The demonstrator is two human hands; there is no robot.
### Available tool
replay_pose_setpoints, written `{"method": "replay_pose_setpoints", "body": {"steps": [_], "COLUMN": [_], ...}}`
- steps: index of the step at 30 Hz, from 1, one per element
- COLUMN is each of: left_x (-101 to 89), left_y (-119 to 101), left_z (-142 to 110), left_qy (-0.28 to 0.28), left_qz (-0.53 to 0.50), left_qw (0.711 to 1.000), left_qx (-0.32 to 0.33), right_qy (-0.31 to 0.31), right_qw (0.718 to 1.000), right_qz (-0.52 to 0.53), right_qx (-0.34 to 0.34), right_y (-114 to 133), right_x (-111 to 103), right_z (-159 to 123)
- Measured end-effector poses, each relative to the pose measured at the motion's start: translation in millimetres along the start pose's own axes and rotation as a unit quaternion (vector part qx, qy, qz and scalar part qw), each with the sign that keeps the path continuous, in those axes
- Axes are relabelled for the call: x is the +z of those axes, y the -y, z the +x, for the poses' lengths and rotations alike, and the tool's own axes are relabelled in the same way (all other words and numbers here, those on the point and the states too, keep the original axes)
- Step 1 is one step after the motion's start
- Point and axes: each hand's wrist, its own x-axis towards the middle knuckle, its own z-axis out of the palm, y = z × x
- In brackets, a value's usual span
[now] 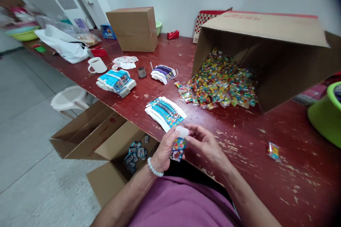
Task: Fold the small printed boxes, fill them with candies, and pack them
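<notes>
Near the table's front edge, my left hand (165,149) grips a small blue printed candy box (178,149) with a white flap standing up at its top. My right hand (204,142) is at the box's upper right, its thumb and fingers closed about the white flap. Just beyond my hands lies a fanned stack of flat blue boxes (166,111). Wrapped candies (222,81) spill out of a large cardboard carton (266,25) lying on its side. A single wrapped candy (273,151) rests on the table to the right.
Below the table edge at left, an open carton (103,181) holds several small blue boxes (135,154). On the red table (239,138) are banded blue boxes (117,81), purple boxes (163,73), a white mug (97,65) and a closed carton (134,30). A green basin (323,117) stands at right.
</notes>
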Motion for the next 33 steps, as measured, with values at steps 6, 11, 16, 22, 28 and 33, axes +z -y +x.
{"method": "replay_pose_setpoints", "body": {"steps": [6,11,16,22,28,33], "left_x": [-2.8,-0.2,3.1,-0.5,-6.1,-9.8], "left_y": [-6.3,-2.6,-1.9,-2.9,-2.5,-4.3], "left_z": [2.3,2.1,-0.1,2.3,3.1,6.6], "left_qy": [0.042,0.021,0.031,0.052,0.041,0.027], "left_qz": [-0.064,-0.009,0.002,0.02,0.071,-0.001], "left_qw": [0.993,0.999,0.999,0.997,0.996,0.998], "left_qx": [-0.089,-0.044,-0.043,-0.049,-0.038,-0.063], "right_qy": [0.029,0.033,0.015,0.0,0.022,0.05], "right_qw": [0.958,0.97,0.995,0.999,0.998,0.955], "right_qz": [-0.236,-0.21,-0.094,-0.004,-0.065,-0.25], "right_qx": [-0.162,-0.115,-0.011,0.04,-0.011,-0.155], "right_y": [10.0,12.8,14.5,27.1,18.0,3.4], "right_x": [-9.5,-7.6,0.0,5.6,1.4,0.5], "right_z": [-6.3,-4.8,1.4,3.7,2.1,-6.7]}}
